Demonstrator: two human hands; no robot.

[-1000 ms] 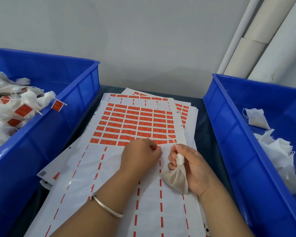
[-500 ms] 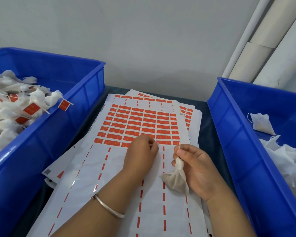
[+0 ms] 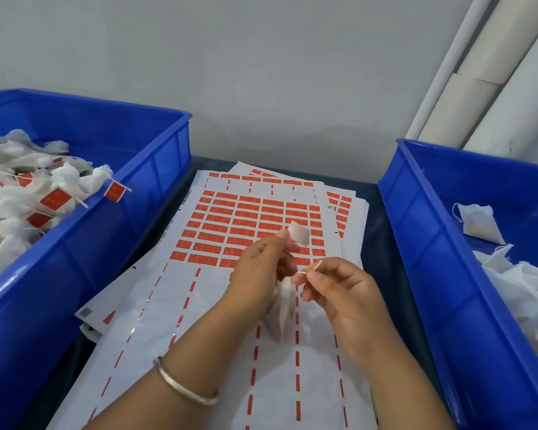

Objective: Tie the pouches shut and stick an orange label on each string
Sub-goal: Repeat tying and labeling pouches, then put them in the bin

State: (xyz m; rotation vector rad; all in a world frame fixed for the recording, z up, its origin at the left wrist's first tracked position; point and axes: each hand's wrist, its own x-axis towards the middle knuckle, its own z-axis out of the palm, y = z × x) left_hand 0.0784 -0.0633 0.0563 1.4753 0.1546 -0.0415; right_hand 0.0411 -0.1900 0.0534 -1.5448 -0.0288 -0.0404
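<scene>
We see left hand (image 3: 263,268) pinching peeled label (image 3: 298,232), pale backing toward us; right hand (image 3: 339,290) pinches string (image 3: 311,270) taut, pouch (image 3: 284,308) dangling below; label just up-left of string, string slanting up-right, left grip nearer

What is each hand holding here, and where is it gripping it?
The left hand pinches a peeled label by its lower edge. The right hand pinches the pouch's string; the pouch hangs below.
</scene>
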